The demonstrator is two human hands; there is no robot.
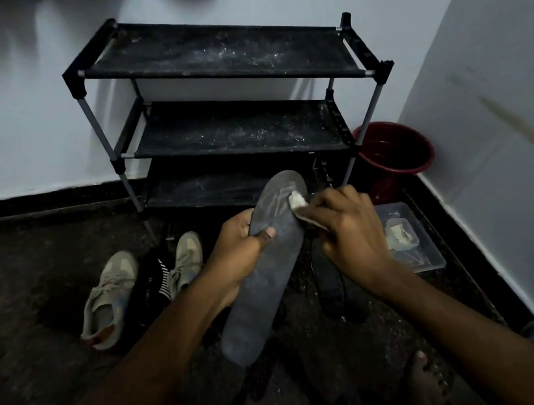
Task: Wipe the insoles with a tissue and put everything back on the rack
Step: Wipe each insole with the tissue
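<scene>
The person's left grip [234, 245] is holding a dark grey insole [264, 289] up above the floor [26, 273], with the thumb lying across its upper face and the fingers curling round the edge beneath. The insole is slanting, its toe end pointing up toward the black three-shelf rack [219, 53] and its heel end hanging low between the forearms. The right grip [350, 235] is pinching a crumpled white tissue [296, 199] and pressing it against the toe part of the insole, where pale streaks are showing on the surface. A second dark insole [327, 276] is lying on the floor just below the right grip. Left of the left grip, two tan shoes [109, 295] are sitting on the floor with a black, white-striped piece of cloth [161, 280] between them. The rack is standing against the wall, its dusty shelves carrying nothing. A red bucket [396, 151] is standing in the corner right of the rack, and nearer the camera a clear plastic container [433, 260] is holding some crumpled whitish tissue [400, 234]. A bare foot [427, 383] is resting on the floor at the lower right.
</scene>
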